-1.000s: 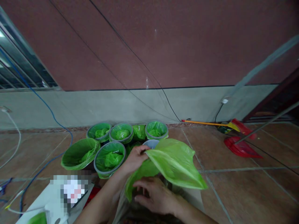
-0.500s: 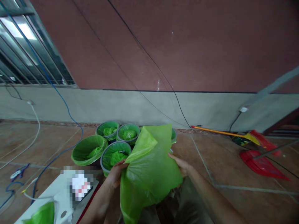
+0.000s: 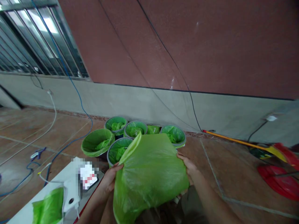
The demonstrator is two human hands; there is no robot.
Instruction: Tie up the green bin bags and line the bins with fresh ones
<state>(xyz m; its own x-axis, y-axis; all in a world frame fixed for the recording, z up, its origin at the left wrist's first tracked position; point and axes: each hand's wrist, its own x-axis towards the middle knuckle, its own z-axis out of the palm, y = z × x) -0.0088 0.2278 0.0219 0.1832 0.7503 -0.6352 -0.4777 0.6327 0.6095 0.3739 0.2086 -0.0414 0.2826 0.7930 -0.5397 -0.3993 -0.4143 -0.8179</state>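
Observation:
A large green plastic bag (image 3: 149, 174) is spread out flat in front of me. My left hand (image 3: 111, 178) grips its left edge and my right hand (image 3: 189, 165) grips its right edge. Behind the bag stand several small grey bins (image 3: 173, 134) lined with green bags, close to the wall. One bin at the left (image 3: 97, 146) leans over with its green liner open. The bag hides whatever stands straight below it.
A white surface (image 3: 56, 193) at the lower left carries a green bag roll (image 3: 48, 209) and a pixelated item. Blue and white cables (image 3: 50, 155) run over the tiled floor at left. A yellow-handled broom (image 3: 243, 143) and red dustpan (image 3: 279, 182) lie at right by the wall.
The bag has gone from folded between my hands to held wide and flat. My right hand moved from below it to its right edge. The view swung left and up.

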